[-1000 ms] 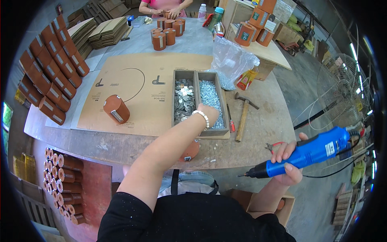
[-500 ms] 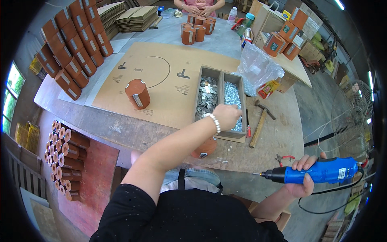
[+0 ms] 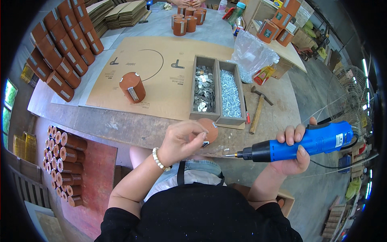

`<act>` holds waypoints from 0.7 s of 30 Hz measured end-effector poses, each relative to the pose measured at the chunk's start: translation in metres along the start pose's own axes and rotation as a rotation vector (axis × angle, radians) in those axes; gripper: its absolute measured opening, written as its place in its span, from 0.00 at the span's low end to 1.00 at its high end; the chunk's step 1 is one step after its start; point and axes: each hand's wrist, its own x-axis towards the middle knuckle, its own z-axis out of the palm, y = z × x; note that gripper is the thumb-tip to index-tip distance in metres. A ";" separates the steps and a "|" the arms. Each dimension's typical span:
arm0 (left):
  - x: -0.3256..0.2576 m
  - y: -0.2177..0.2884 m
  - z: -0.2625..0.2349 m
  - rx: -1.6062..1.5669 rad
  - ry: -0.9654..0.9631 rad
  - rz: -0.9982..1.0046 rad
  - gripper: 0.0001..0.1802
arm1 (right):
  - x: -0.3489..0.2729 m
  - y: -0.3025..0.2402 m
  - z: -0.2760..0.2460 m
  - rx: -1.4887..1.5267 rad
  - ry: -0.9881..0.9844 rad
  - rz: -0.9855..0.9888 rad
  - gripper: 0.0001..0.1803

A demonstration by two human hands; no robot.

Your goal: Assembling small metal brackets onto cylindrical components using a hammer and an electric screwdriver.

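Note:
My left hand [image 3: 181,139], with a beaded bracelet at its wrist, is closed in a pinch over a reddish-brown cylinder [image 3: 209,128] at the table's front edge. Whatever sits between its fingertips is too small to make out. Part of that cylinder is hidden by the hand. My right hand [image 3: 297,148] grips a blue electric screwdriver [image 3: 322,139], its bit pointing left, just right of the cylinder. Beyond them stands a two-part wooden box [image 3: 218,90]: flat metal pieces [image 3: 204,86] fill the left side, silvery screws [image 3: 230,97] the right.
Another cylinder [image 3: 132,85] stands on a cardboard sheet [image 3: 161,92]. To the box's right lie a hammer [image 3: 260,113] and a plastic bag [image 3: 252,54]. Stacked cylinders [image 3: 64,44] rise at the left, and a co-worker's hands [image 3: 189,3] show at the far edge.
My left hand has come back from the screw compartment to the near cylinder. The screwdriver in my right hand has moved left and up, nearer that cylinder. The whole view has shifted slightly.

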 end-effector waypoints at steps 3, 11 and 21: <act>-0.012 0.002 0.006 0.055 0.037 0.017 0.02 | -0.001 0.013 0.013 0.025 -0.006 -0.003 0.39; -0.022 0.000 0.001 0.227 -0.115 0.015 0.05 | -0.004 0.036 0.031 -0.083 -0.077 -0.046 0.37; -0.021 -0.001 -0.003 0.201 -0.151 0.040 0.09 | -0.008 0.049 0.034 -0.156 -0.053 -0.001 0.37</act>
